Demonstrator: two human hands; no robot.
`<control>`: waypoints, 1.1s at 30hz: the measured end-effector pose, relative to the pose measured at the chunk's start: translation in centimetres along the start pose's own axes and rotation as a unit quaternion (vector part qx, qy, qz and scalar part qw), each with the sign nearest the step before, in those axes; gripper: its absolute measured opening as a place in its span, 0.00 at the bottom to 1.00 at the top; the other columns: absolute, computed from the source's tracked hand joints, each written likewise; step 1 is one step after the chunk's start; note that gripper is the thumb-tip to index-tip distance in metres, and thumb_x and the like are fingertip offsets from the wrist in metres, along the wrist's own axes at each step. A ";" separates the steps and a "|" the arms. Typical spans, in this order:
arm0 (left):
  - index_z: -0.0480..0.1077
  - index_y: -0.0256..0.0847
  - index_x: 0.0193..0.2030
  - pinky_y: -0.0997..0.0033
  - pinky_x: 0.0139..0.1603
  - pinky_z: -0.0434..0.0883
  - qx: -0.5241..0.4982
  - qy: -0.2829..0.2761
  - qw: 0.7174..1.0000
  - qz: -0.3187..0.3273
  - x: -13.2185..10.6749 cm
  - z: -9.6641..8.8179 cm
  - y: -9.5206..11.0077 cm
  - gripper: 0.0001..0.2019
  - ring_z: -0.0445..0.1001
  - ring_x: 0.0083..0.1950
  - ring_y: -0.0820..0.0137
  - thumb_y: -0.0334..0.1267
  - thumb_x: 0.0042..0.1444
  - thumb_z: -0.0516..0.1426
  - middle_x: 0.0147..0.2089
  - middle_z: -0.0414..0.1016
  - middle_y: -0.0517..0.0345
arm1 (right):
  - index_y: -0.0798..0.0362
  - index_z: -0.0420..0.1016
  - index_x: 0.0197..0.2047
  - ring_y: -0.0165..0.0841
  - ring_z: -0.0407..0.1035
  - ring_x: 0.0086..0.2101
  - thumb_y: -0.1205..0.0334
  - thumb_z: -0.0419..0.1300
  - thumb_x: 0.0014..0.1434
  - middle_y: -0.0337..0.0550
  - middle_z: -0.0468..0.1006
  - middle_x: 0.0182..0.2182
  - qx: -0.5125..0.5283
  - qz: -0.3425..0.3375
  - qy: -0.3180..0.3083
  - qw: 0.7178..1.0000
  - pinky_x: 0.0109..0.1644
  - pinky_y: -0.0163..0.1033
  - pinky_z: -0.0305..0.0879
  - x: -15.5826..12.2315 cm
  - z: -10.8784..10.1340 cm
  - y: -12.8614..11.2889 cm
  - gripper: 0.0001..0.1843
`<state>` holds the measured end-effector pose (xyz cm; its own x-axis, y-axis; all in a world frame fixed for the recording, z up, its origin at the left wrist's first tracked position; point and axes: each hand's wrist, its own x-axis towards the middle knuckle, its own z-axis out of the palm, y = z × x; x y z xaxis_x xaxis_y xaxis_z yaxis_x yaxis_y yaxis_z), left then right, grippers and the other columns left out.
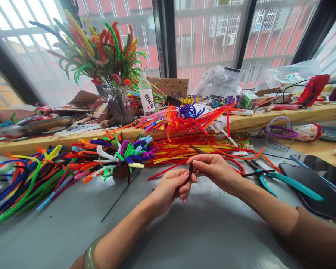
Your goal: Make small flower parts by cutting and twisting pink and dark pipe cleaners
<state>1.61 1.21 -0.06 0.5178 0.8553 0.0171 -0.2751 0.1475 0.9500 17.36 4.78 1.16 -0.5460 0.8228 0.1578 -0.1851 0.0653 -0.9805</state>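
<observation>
Between my two hands is a short dark brown pipe cleaner (pixel 190 172), held upright over the grey table. My left hand (pixel 172 188) is closed, pinching its lower part between thumb and fingers. At its upper end, the thumb and fingertips of my right hand (pixel 215 171) are pressed together on it. The fingers partly hide the piece, so its full length does not show. Just behind the hands lie long red and yellow pipe cleaners (pixel 179 149). Pliers with teal handles (pixel 295 184) rest to the right of my right forearm.
Bunched multicoloured pipe cleaners (pixel 126 153) stand at left, with more loose ones (pixel 30 179) beside them. A thin dark rod (pixel 119 198) lies on the grey table (pixel 212 235). Phones (pixel 310 183) lie at right. A cluttered wooden ledge (pixel 58 140) holds a vase (pixel 119 106) and a bottle (pixel 146 95).
</observation>
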 end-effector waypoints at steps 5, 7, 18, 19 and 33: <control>0.66 0.37 0.28 0.78 0.17 0.59 0.149 0.065 0.985 0.050 0.4 0.0 -0.6 0.14 0.51 0.16 0.79 0.47 0.51 0.52 0.15 0.51 0.67 | 0.56 0.74 0.33 0.27 0.66 0.23 0.57 0.60 0.49 0.39 0.73 0.23 -0.071 -0.004 0.045 0.996 0.31 0.35 0.62 0.0 0.2 0.1 0.12; 0.65 0.38 0.27 0.78 0.16 0.58 0.171 0.073 0.981 0.053 0.4 0.0 -0.8 0.13 0.52 0.15 0.78 0.46 0.53 0.50 0.14 0.52 0.67 | 0.55 0.74 0.33 0.28 0.66 0.24 0.57 0.60 0.49 0.39 0.73 0.23 -0.089 -0.008 0.047 0.995 0.32 0.36 0.63 0.0 0.3 0.1 0.11; 0.65 0.40 0.27 0.76 0.22 0.53 0.359 0.179 0.905 0.141 0.1 -0.1 -1.4 0.11 0.57 0.17 0.75 0.40 0.56 0.47 0.15 0.59 0.65 | 0.55 0.75 0.30 0.31 0.69 0.28 0.56 0.61 0.47 0.40 0.74 0.24 -0.145 -0.015 0.101 0.984 0.35 0.39 0.66 0.4 0.2 0.7 0.11; 0.66 0.40 0.28 0.76 0.23 0.53 0.382 0.186 0.894 0.145 0.1 -0.1 -1.4 0.11 0.57 0.17 0.75 0.39 0.56 0.47 0.15 0.60 0.65 | 0.55 0.75 0.30 0.32 0.69 0.28 0.56 0.61 0.47 0.41 0.75 0.25 -0.154 -0.019 0.105 0.982 0.35 0.39 0.66 0.4 0.2 0.8 0.11; 0.65 0.39 0.27 0.76 0.22 0.56 0.261 0.134 0.956 0.021 0.2 0.4 -1.3 0.12 0.60 0.18 0.74 0.39 0.55 0.46 0.14 0.64 0.61 | 0.53 0.74 0.34 0.34 0.67 0.34 0.63 0.49 0.58 0.47 0.75 0.33 -0.592 -0.200 0.084 0.776 0.38 0.37 0.58 -0.3 0.5 1.1 0.13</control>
<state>2.39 0.94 -1.11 0.2691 0.9621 0.0442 0.1868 -0.0972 0.9776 16.90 4.36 0.06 -0.5052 0.6585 0.5578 0.6221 0.7259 -0.2934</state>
